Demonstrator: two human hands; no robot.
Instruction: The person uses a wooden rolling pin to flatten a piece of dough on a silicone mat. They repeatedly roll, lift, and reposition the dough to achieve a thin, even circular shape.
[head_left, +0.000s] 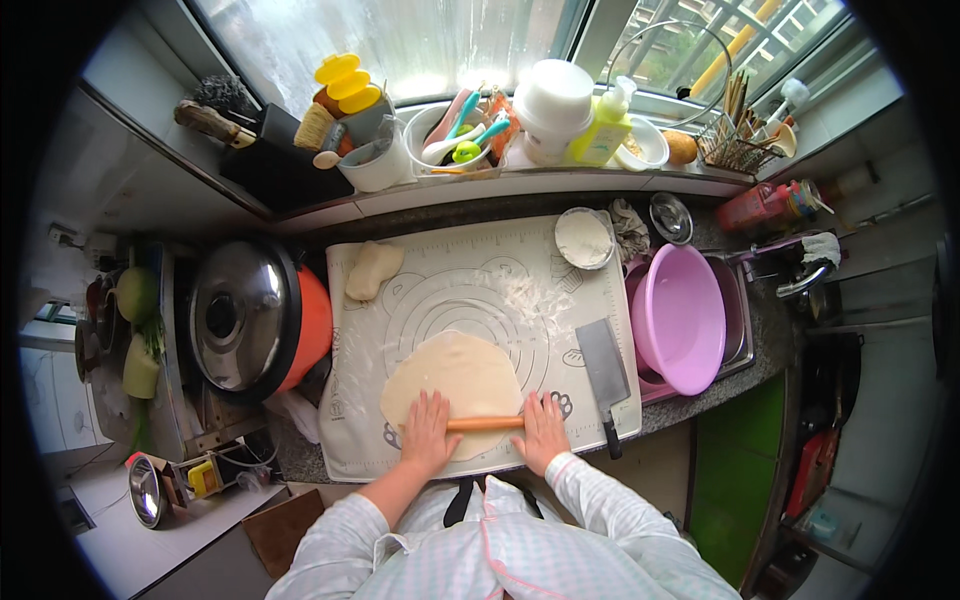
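My left hand (428, 433) and my right hand (543, 433) lie flat on the two ends of a wooden rolling pin (486, 424), their fingers pointing forward. Beneath the pin is a rolled-out sheet of dough (454, 375) on a white silicone baking mat (360, 442) printed with circles. A thicker lump of dough (373, 270) rests at the mat's back left. Loose flour (534, 296) is scattered toward the back right, near a bowl of flour (584, 238). To the right of my right hand lies a cleaver (604, 367), its black handle pointing toward me.
An orange pot with a metal lid (240, 319) stands left of the mat. A pink plastic basin (681, 319) tilts over the sink (739, 315) at the right. Along the windowsill stand a tub of utensils (450, 150), a white bucket (553, 109) and a pump bottle (606, 127).
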